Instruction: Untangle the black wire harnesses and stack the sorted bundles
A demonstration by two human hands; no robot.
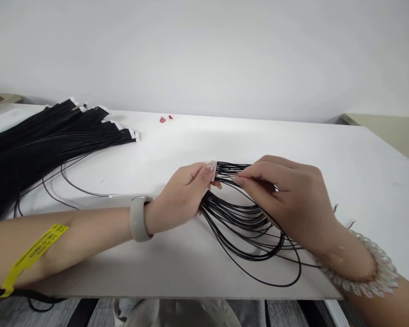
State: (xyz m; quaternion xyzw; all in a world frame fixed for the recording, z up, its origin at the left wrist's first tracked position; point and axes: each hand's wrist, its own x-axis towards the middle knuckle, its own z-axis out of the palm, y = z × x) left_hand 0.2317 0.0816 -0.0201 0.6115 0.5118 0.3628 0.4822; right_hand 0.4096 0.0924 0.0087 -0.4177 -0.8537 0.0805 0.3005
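hands, two, both occupied, over a white worktop [197,143].
– left hand [180,190]: one; closed, thumb laid over the top, on a white connector [213,172], fingers underneath.
– right hand [289,195]: one; thumb and forefinger tips nearly together, pinched at the black wires [225,210] just beside the connector; with the tips crowding the strands, it is hard to say whether one wire or several are caught.

connector and wires: one connector, in the left hand, above the front of the worktop; wires too many to count, running right beneath the right hand, others looping below.

step in hand, as judged: fine fingertip work on wires at the connector's edge. next move seems to call for a steady left grip and a light, exact right pinch.

also present:
– pile of black cable [54,136], one, far left; white ends [132,134], at least five.
– cluster of red rings [162,120], one; separate red piece [171,117], one.
– wristband [139,220], one; beaded bracelet [378,268], one; yellow label [37,250], one.
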